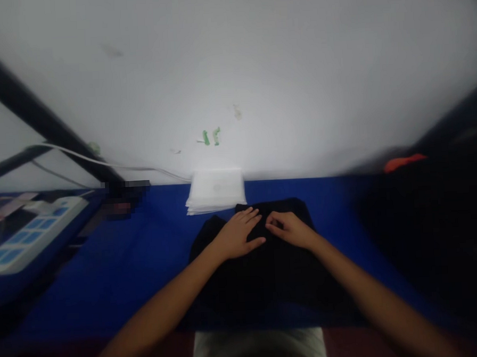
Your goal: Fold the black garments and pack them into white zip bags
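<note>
A piece of black cloth [263,278], perhaps a garment, lies spread on the blue surface in front of me. My left hand [241,234] rests flat on its upper part, fingers stretched out and thumb apart. Close by on the right, my right hand [287,228] is curled, thumb and fingertips drawn into a pinch at the cloth. Whether cloth or some small thing is between those fingertips is too dark to see. Just beyond the cloth, against the wall, sits a stack of white sheets or flat packets [215,189].
A white power strip [35,234] with blue sockets lies at the left, and a white cable [134,168] runs along the wall [298,90]. A dark bar [47,114] slants at the left. Dark bulk with an orange item [403,163] fills the right side.
</note>
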Motion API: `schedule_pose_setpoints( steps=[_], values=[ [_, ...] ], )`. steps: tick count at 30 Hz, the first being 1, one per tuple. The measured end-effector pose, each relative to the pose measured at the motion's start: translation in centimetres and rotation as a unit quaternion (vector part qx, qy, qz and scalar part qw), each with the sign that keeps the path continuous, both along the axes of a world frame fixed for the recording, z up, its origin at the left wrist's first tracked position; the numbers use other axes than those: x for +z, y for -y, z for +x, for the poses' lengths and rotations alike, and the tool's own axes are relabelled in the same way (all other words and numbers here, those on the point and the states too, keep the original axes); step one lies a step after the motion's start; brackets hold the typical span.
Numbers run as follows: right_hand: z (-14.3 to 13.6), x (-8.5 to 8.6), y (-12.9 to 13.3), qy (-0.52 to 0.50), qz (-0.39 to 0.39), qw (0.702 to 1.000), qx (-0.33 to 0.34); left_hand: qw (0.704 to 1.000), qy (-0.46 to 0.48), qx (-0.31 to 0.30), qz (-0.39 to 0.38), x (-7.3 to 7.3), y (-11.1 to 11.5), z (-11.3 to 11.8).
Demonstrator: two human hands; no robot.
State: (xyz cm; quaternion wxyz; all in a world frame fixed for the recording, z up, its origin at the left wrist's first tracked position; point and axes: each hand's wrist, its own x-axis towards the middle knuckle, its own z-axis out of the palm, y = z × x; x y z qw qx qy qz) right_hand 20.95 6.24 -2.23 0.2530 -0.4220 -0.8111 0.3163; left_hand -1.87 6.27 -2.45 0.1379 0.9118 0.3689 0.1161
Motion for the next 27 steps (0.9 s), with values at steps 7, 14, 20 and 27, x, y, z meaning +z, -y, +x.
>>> schedule_pose_setpoints(
  steps=[7, 14, 20, 27],
  values=[
    [-0.02, 0.09, -0.04, 0.006, 0.005, 1.000, 0.004, 1.000, -0.003, 0.000, -0.001, -0.05, -0.07, 0.01],
    [-0.01, 0.13, 0.01, 0.003, -0.001, 1.000, 0.001, 1.000, -0.006, 0.000, -0.001, 0.04, -0.04, 0.01],
    [0.00, 0.02, -0.05, 0.005, 0.006, 1.000, 0.005, 1.000, -0.005, 0.002, -0.004, 0.00, -0.05, 0.05],
    [-0.03, 0.10, 0.04, 0.009, 0.006, 1.000, 0.002, 1.000, -0.007, -0.001, -0.001, -0.06, -0.04, -0.05]
  ],
)
